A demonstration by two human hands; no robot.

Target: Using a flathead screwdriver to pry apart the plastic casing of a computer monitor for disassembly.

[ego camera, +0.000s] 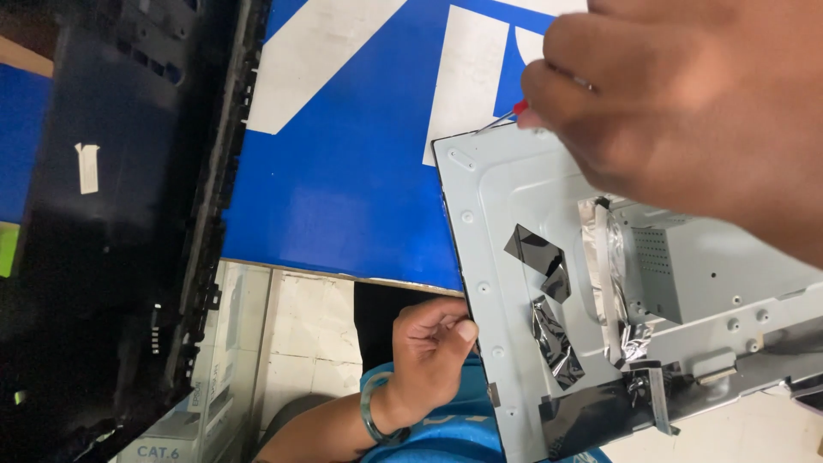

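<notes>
Screwdriver — a slim tool with a red grip and a thin metal shaft, only its tip end showing beneath the right hand. The fingers of that hand are curled together and clamped on the red grip, which emerges just below the fingertips; the shaft slants down and to the left, its point meeting the upper corner of the grey metal panel, close to the panel's dark edge. The panel lies tilted across a blue table surface with white shapes and carries strips of black tape, crumpled silver foil and a perforated metal box. The left hand — a dark green bangle at its wrist — rests against the panel's long lower-left edge, thumb and fingers closed on that rim, well apart from the screwdriver. To the left of the scene a black plastic back cover lies on the blue surface, a small pale label stuck to it. Pale floor tiles and a cardboard box show below the table edge.
</notes>
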